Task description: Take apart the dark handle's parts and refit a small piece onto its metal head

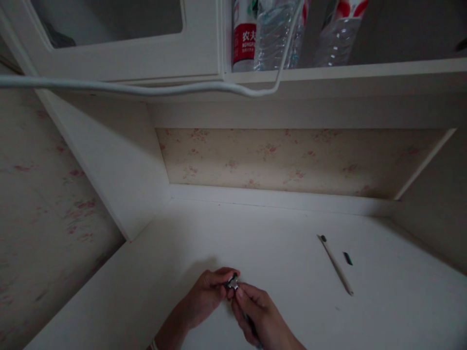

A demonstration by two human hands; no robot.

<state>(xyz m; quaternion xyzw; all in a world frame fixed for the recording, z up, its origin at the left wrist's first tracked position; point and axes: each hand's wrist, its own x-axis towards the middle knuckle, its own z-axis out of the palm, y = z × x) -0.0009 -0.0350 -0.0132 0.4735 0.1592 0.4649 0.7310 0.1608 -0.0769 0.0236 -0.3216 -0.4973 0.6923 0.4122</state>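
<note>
- At six o'clock on the desk (pixel 255 233), your left hand (pixel 204 296) and right hand (pixel 260 316) both pinch one small dark part (pixel 232 282); it's too dim to name, and a loose grip could drop it.
- At three o'clock, a thin stick (pixel 336 265) and dark cap (pixel 348 258) could roll if nudged.
- At twelve o'clock, a cable (pixel 146 89) hangs under the bottles (pixel 272 34).

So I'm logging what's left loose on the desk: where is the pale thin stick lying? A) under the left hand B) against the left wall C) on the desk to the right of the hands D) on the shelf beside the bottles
C: the pale stick lies on the white desk, right of the left hand and right hand, next to a small dark piece.
</note>
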